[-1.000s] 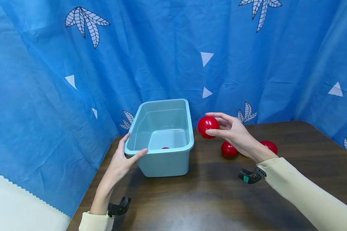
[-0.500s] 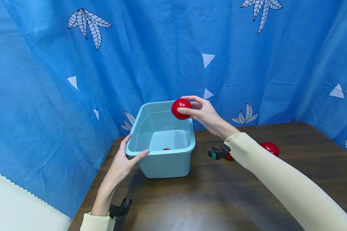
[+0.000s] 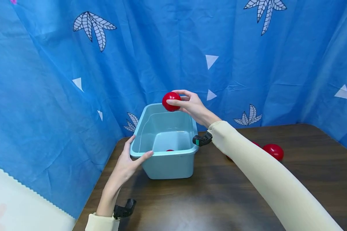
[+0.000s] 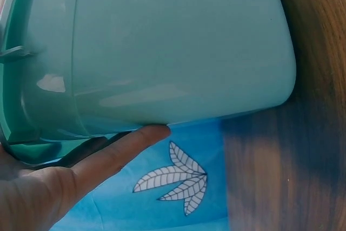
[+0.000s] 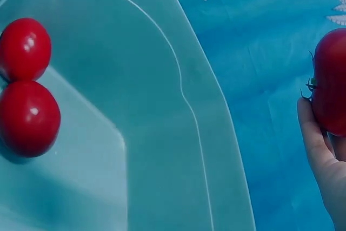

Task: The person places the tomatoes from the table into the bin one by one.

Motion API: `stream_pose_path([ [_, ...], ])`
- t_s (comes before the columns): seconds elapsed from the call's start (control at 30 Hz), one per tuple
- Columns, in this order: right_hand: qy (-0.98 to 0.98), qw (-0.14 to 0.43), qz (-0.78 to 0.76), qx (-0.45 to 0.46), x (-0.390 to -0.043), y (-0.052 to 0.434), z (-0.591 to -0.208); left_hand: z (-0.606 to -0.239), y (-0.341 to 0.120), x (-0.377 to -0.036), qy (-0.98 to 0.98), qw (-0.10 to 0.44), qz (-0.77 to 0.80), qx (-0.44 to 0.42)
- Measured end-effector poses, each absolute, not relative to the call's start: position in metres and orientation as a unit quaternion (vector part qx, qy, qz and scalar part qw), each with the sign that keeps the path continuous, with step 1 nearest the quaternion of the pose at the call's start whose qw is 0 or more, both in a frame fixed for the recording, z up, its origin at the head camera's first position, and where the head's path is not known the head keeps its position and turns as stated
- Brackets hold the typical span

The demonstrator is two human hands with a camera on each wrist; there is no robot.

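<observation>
My right hand (image 3: pixel 192 106) pinches a red tomato (image 3: pixel 171 101) between thumb and fingers, above the far end of a light teal plastic basin (image 3: pixel 167 166). Its green calyx shows in the right wrist view, where the held tomato (image 5: pixel 331 82) is at the right edge. Inside the basin lie two tomatoes, an upper tomato (image 5: pixel 26 48) and a lower tomato (image 5: pixel 28 118); the front wall hides most of them in the head view. My left hand (image 3: pixel 127 163) grips the basin's near left corner, thumb at the front rim, fingers (image 4: pixel 124 150) along the side wall.
On the dark wooden table (image 3: pixel 208 192), right of the basin, lies a tomato (image 3: pixel 273 152), with others partly hidden behind my right sleeve (image 3: pixel 257 163). A blue patterned curtain (image 3: pixel 167 48) hangs right behind the table. A white cloth (image 3: pixel 20 205) is at lower left.
My right hand has carried the tomato left and away from me, from beside the basin to over its far end. The left hand keeps its hold; the view has shifted slightly.
</observation>
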State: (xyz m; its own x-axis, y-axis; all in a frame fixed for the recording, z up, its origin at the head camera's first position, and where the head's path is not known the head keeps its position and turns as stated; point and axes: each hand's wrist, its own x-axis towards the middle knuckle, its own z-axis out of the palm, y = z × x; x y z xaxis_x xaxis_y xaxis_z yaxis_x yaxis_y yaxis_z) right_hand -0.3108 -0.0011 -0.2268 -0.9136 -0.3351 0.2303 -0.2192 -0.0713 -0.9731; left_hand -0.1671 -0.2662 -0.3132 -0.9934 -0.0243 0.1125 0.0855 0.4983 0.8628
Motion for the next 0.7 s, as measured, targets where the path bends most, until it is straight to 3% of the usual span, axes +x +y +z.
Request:
stream_pose_path([
  [0.7, 0.677, 0.073, -0.706, -0.194, -0.325, -0.016, -0.243, -0.312, -0.264, -0.165, -0.863, 0.051, -0.503, -0.006],
])
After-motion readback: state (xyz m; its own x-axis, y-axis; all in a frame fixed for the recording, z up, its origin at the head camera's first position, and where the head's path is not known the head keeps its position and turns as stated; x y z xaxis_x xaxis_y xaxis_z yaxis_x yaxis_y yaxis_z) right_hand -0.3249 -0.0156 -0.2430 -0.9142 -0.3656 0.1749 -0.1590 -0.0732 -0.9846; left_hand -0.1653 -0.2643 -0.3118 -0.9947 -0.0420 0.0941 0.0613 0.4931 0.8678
